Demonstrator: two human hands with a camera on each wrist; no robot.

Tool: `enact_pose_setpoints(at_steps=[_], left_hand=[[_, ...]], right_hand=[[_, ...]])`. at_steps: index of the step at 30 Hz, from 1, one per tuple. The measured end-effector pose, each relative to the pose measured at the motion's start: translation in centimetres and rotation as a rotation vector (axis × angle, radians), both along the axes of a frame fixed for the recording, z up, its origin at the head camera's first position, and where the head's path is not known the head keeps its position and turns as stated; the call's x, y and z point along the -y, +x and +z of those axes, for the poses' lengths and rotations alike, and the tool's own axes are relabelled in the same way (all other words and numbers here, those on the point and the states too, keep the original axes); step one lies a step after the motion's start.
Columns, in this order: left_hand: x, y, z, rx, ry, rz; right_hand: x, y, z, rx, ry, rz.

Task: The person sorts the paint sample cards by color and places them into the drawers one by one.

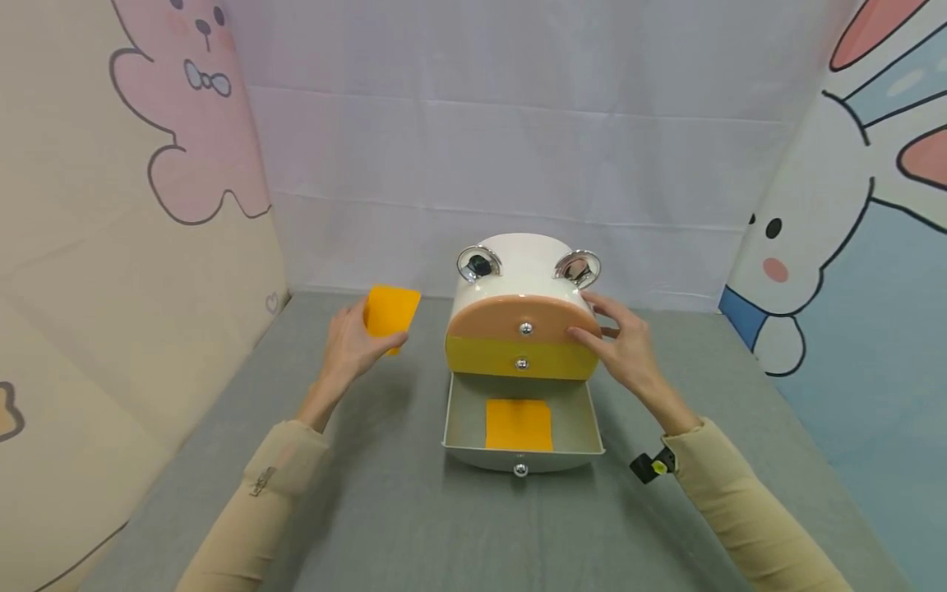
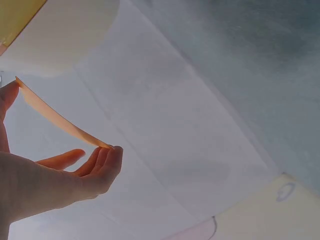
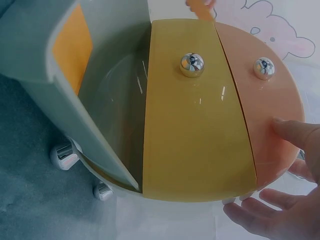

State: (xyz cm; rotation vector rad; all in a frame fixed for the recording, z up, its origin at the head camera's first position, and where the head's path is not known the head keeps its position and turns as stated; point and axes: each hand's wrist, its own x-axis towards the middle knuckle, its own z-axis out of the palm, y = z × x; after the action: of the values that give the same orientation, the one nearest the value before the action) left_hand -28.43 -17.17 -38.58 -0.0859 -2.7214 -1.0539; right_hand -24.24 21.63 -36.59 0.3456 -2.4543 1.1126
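Observation:
My left hand [image 1: 346,341] holds an orange-yellow paper square [image 1: 390,311] up to the left of a small frog-faced drawer box [image 1: 521,263]. In the left wrist view the paper [image 2: 60,117] bows between thumb and fingertips. My right hand [image 1: 625,345] holds the box's right side, its thumb [image 3: 290,131] on the orange top drawer front [image 1: 484,319] and its fingers along the side wall. The yellow middle drawer [image 1: 481,355] is closed. Below it the grey-green bottom drawer [image 1: 462,419] stands pulled out, with another orange-yellow paper square [image 1: 519,425] lying inside.
The box stands on a grey cloth-covered table [image 1: 414,526]. A pale curtain [image 1: 518,148] hangs behind it, with cartoon-printed cloths [image 1: 111,247] at both sides. Silver knobs [image 1: 521,469] stick out from the drawer fronts. A dark strap [image 1: 653,465] sits at the right wrist.

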Motion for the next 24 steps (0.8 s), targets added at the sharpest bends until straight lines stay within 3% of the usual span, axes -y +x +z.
enact_pose_setpoints(at_steps=[8,13,19,24], left_hand=[[-2.0,2.4,3.4,-0.115,0.067,-0.08],[-3.5,4.1,5.0,-0.178,0.041,-0.161],[-5.5,5.3,5.6,-0.222,-0.038,-0.261],[-7.0,6.0,5.3,-0.268,-0.085,-0.393]], right_hand=[[0.1,0.0,0.0,0.001,0.003,0.005],[0.1,0.0,0.1,0.001,0.0,0.008],[0.1,0.0,0.1,0.001,-0.005,0.011],[0.0,0.0,0.1,-0.001,-0.007,0.013]])
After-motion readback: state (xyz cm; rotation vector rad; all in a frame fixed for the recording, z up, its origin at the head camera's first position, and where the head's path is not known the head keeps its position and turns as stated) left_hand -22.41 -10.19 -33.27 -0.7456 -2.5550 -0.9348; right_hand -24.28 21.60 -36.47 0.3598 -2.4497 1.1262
